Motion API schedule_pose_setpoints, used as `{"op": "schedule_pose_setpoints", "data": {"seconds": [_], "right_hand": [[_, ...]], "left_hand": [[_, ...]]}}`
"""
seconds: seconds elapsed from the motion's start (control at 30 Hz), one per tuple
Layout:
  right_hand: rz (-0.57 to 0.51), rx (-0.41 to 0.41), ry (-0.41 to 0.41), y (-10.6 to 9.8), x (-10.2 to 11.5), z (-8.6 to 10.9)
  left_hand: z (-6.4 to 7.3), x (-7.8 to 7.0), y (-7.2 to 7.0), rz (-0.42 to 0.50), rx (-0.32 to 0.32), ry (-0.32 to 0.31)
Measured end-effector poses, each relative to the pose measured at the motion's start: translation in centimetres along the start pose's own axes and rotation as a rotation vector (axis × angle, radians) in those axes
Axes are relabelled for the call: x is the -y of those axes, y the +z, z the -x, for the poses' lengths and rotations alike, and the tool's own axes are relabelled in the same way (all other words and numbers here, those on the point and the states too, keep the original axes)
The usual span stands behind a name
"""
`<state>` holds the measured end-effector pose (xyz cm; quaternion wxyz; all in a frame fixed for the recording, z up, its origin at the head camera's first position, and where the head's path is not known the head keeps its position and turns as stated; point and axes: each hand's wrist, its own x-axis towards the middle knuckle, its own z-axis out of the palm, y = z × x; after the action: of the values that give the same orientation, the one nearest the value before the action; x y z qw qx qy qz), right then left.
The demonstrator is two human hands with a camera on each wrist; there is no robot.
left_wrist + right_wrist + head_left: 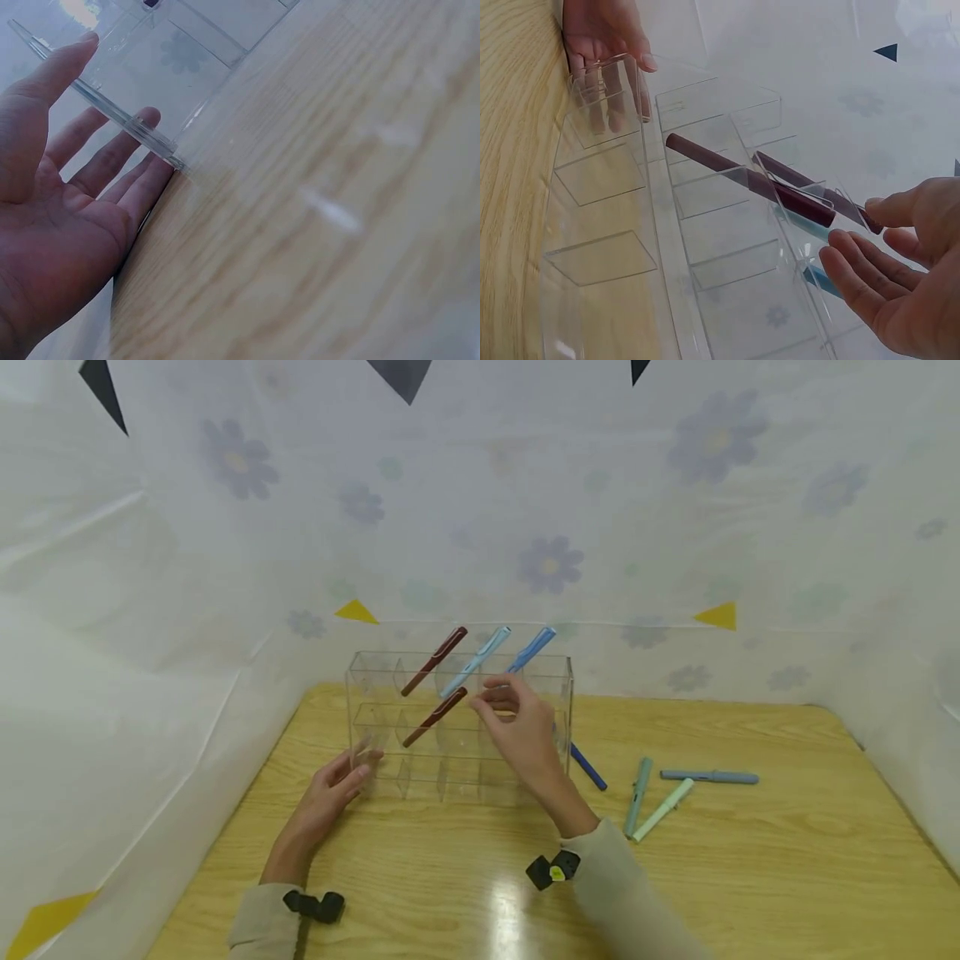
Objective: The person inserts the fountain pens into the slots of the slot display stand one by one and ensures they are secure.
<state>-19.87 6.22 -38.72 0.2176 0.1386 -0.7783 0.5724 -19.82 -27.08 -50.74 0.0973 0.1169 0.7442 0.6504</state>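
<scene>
A clear acrylic pen stand [461, 764] with tiered compartments stands on the table. My left hand [337, 789] holds its left end, thumb and fingers on either side of the edge [124, 116]. In the upper tier lean a dark red pen [435, 662], a light blue pen [476, 662] and a blue pen [534, 647]. Another dark red pen [437, 717] leans in the tier below. Beside this pen's upper end is my right hand [517, 722], its thumb and fingers apart and nothing between them. In the right wrist view the lower dark red pen [795, 204] lies just beyond the fingertips.
Right of the stand lies a dark blue pen [588, 767], partly hidden by it. Farther right, a grey-green pen [638, 797], a pale green pen [663, 810] and a grey-blue pen [708, 777] lie on the wooden table [420, 893]. A flowered white sheet [465, 527] hangs behind.
</scene>
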Motion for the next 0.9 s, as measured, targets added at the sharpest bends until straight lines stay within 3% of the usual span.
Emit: {"op": "schedule_pose_setpoints", "data": {"seconds": [0.3,0.57,0.77,0.9], "right_hand": [[-0.103,-0.037,-0.048,-3.2,0.2,0.9],[-0.273,-0.100,-0.061,-6.7,-0.8,1.9],[-0.297,-0.202,-0.049,-9.2,-1.4,1.7],[-0.276,-0.260,0.008,-10.4,-3.0,1.5]], "left_hand": [[0.0,-0.1,-0.1,-0.013,-0.013,-0.008],[0.1,0.2,-0.3,-0.014,-0.004,0.006],[0.1,0.2,-0.3,-0.018,-0.014,-0.006],[0.0,0.2,-0.3,-0.011,-0.009,-0.007]]}}
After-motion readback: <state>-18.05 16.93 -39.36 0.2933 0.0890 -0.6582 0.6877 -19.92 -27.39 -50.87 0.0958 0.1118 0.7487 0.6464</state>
